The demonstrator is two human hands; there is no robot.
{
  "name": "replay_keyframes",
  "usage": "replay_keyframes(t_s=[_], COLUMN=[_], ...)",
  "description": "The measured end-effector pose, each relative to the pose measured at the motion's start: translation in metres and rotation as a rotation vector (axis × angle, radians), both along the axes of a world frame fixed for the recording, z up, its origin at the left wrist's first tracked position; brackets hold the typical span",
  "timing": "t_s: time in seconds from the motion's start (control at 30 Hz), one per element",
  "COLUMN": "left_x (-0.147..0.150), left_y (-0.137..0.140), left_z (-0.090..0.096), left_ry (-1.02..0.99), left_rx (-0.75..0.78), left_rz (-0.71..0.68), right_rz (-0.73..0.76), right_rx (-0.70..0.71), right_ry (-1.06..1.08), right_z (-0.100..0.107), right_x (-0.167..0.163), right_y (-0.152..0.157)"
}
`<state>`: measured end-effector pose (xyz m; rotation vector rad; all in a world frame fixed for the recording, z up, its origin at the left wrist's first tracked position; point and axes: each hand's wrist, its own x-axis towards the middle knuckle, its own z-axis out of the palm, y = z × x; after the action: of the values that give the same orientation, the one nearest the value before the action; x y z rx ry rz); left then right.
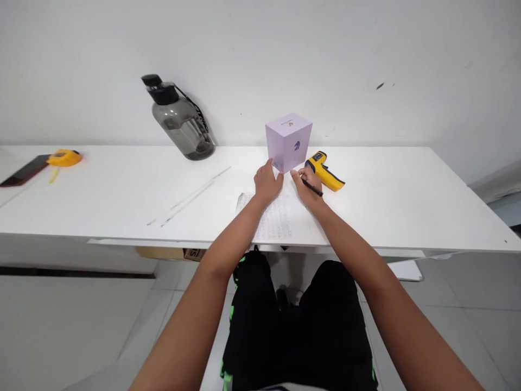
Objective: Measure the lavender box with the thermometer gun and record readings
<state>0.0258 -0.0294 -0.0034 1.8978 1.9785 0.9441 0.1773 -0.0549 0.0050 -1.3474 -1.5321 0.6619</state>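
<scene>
A pale lilac box (285, 149) stands upright on the white desk, close to the wall. Spread fingers of my left hand (267, 183) rest at the box's lower left side, with the thumb by its front corner. My right hand (308, 187) is closed around a black pen (312, 188), its fingertips near the foot of the box. Beneath both wrists lies a sheet of paper (274, 220) covered in handwriting, partly hidden by my left forearm. Just right of my right hand, a yellow and black infrared thermometer gun (330, 178) lies on the desk.
A grey water bottle (183, 127) with a black lid stands at the back left. Farther left are a yellow tape measure (65, 158) and a dark flat object (26, 170). The white desk (407, 206) ends at a front edge above my knees; a cardboard box (163, 252) shows underneath.
</scene>
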Motion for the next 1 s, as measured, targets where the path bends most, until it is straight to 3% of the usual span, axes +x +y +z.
replay_keyframes(t_s=[0.17, 0.4, 0.6, 0.67, 0.77, 0.87, 1.0], left_x=[0.001, 0.001, 0.0, 0.0, 0.001, 0.001, 0.002], left_y=[-0.001, -0.002, -0.003, -0.002, -0.002, -0.004, -0.008], left_z=[0.001, 0.004, 0.007, 0.007, 0.008, 0.011, 0.013], left_ry=[0.015, 0.022, -0.01, -0.018, -0.016, 0.014, 0.053], left_rx=[0.012, -0.016, -0.056, -0.058, -0.068, -0.084, -0.099], left_rz=[-0.001, -0.005, -0.017, -0.018, -0.025, -0.045, -0.076], right_rz=[0.006, 0.014, 0.127, 0.08, -0.138, -0.361, -0.37], right_rx=[0.127, 0.131, 0.095, 0.146, 0.185, 0.104, -0.048], right_ry=[-0.174, -0.341, -0.44, -0.459, -0.533, -0.613, -0.67], right_z=[-0.007, -0.013, -0.012, -0.009, -0.003, -0.001, -0.002], right_x=[0.002, 0.003, 0.003, 0.007, 0.016, 0.023, 0.025], right_y=[0.006, 0.011, 0.011, 0.012, 0.015, 0.016, 0.019])
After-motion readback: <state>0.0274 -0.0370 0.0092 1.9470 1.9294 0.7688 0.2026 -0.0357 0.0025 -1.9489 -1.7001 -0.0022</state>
